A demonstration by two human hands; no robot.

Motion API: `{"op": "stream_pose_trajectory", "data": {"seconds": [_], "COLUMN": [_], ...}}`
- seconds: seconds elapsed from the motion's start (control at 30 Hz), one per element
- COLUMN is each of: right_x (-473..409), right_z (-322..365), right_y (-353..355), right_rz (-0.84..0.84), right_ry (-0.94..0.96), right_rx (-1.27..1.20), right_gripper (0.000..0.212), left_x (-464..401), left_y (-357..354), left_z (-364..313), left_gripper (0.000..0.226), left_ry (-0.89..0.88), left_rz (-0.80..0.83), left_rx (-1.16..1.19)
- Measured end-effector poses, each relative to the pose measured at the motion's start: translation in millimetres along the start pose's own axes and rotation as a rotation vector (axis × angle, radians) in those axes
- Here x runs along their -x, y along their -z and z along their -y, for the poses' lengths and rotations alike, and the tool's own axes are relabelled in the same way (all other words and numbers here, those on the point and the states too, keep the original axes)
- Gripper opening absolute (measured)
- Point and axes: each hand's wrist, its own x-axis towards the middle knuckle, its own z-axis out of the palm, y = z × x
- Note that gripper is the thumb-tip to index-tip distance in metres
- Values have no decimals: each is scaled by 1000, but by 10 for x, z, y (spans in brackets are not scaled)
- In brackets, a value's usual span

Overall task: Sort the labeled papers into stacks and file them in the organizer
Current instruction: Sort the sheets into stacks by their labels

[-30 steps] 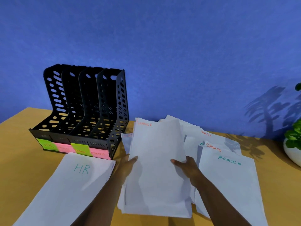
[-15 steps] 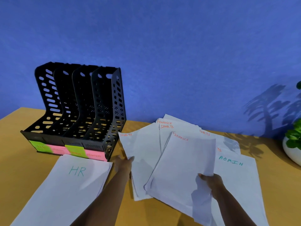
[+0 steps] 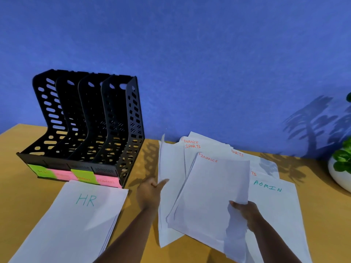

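Note:
A black four-slot organizer (image 3: 121, 149) stands at the back left of the wooden table, with green and pink labels along its front. The HR stack (image 3: 76, 217) lies flat in front of it. My left hand (image 3: 150, 192) grips the left edge of a white sheet (image 3: 171, 175) and tilts it up on edge. My right hand (image 3: 245, 211) pinches the lower right corner of a FINANCE bundle (image 3: 210, 194). Under it lie fanned SPORTS and FINANCE sheets (image 3: 201, 147). The ADMIN stack (image 3: 275, 202) lies to the right.
A white pot with a green plant (image 3: 341, 168) stands at the right table edge. The blue wall (image 3: 190, 63) runs close behind the organizer and the papers. Bare tabletop (image 3: 15, 186) shows left of the HR stack.
The single pile held in both hands has split: my right hand drew the FINANCE bundle to the right, and my left hand has lifted the leftmost sheet up on its edge.

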Motion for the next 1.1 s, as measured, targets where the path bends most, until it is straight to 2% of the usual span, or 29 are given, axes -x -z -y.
{"op": "stream_pose_trajectory", "data": {"seconds": [0.03,0.1,0.2,0.27,0.33,0.47,0.5,0.57,0.6,0.67,0.73,0.8,0.87,1.03,1.1], "right_x": [0,0,-16,-23,-31,-39,-41,-46,-48,-46,-45,-42,-36,-32,-38], "right_z": [0,-2,-14,-27,-33,-42,-45,-48,-50,-51,-53,-55,-57,-62,-63], "right_y": [-2,-2,8,9,11,9,9,9,7,6,7,8,5,6,7], "right_rz": [4,6,8,20,28,36,37,36,34,30,27,29,31,32,33], "right_ry": [0,6,10,5,5,14,13,14,14,18,21,23,24,30,26], "right_rx": [1,6,3,-5,-3,0,-1,0,2,4,0,-3,-4,-6,-12], "right_gripper": [37,37,39,40,40,40,40,41,41,41,41,41,40,39,39], "left_x": [-35,-99,-151,-163,-150,-60,-33,1,13,22,-13,-51,-66,-21,-59], "left_y": [0,12,34,43,41,106,124,122,109,86,62,42,35,20,33], "left_z": [3,7,50,103,161,237,243,246,231,165,122,132,188,182,167], "left_gripper": [51,42,33,29,19,59,59,40,30,29,33,29,26,10,22], "left_ry": [133,387,568,596,544,341,298,203,159,146,211,307,426,537,520], "left_rz": [-15,-17,-23,-68,-90,30,20,-76,-121,-126,-70,-28,-45,-248,-352], "left_rx": [201,546,771,765,597,102,-25,-195,-189,-52,48,28,102,588,628]}}
